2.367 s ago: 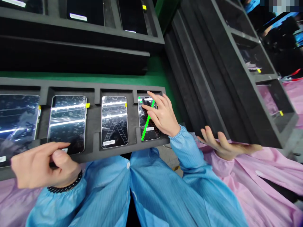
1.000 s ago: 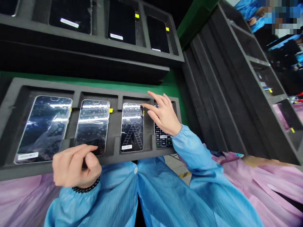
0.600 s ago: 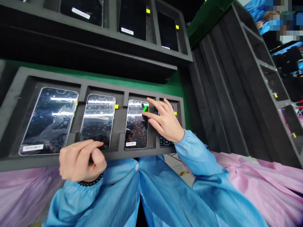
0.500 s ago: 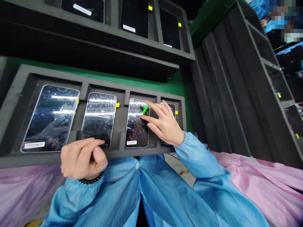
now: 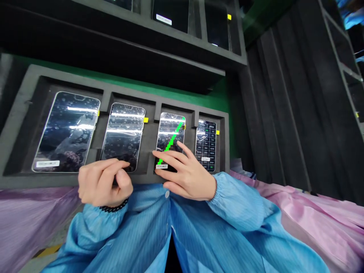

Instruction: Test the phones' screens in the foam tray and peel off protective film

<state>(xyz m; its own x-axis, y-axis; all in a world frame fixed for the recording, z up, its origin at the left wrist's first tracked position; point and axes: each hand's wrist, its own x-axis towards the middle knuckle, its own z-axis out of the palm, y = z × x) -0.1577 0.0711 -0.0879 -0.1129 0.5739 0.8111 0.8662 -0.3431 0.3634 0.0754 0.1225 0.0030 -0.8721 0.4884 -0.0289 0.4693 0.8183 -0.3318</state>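
Four slots of a dark foam tray each hold a smartphone. Over the third smartphone, my right hand is spread, with a finger at its lower left corner; on that screen a green diagonal line runs from upper right to lower left. My left hand is curled with nothing visible in it, and its index fingertip rests at the bottom of the second smartphone, whose screen is dark. The leftmost smartphone is dark too, with a white label. A grid of buttons shows on the rightmost smartphone.
Beyond the tray, a raised dark shelf carries another tray of dark phones. Ribbed black material stands at the right. Pink garments are on both sides of me.
My right hand has moved down and left across the third smartphone. The short green mark there has become a long diagonal line. My left hand stays at the second smartphone; the view has shifted slightly.
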